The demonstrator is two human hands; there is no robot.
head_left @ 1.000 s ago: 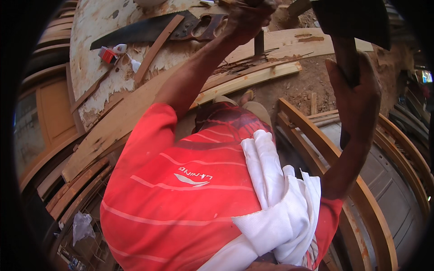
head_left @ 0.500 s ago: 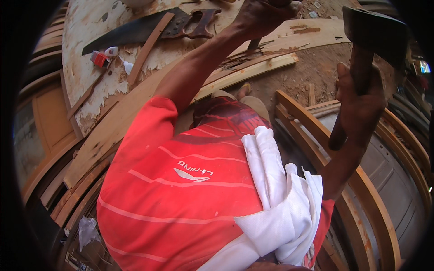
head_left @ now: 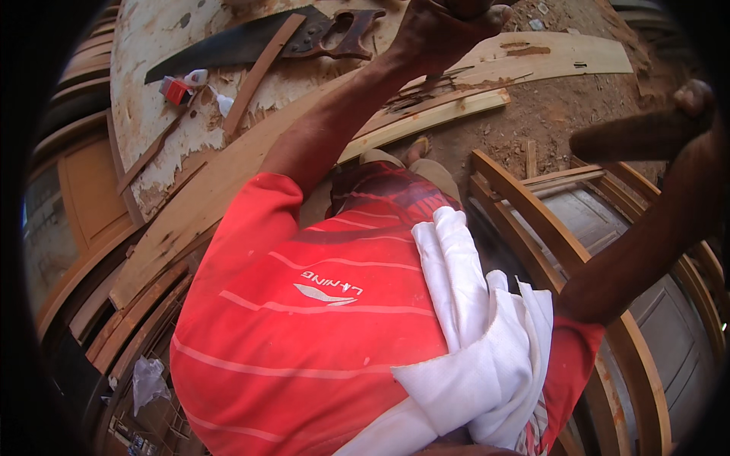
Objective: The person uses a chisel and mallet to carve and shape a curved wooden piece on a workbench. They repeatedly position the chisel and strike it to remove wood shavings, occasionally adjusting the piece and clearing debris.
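Observation:
My left hand (head_left: 445, 34) is at the top edge, above the long wooden boards. Its fingers are closed, and what they hold is cut off by the frame. My right hand (head_left: 696, 102) is raised at the far right, wrapped round the wooden handle of a hatchet (head_left: 635, 138). The handle's butt points left; the dark head is hidden beyond the dark rim. Below my left hand lie a wide pale board (head_left: 547, 57) with splintered wood and a narrow pale batten (head_left: 433, 118).
A handsaw (head_left: 236, 49) lies on a worn board at the upper left. By it are a wooden strip (head_left: 262, 72), a red box (head_left: 176, 91) and a small white bottle (head_left: 223, 103). Wooden frames (head_left: 563, 235) and a grey panelled door (head_left: 669, 319) stand at the right.
My right hand has swung outward to the upper right with the hatchet, whose head has gone from view. My left hand stays closed in nearly the same place.

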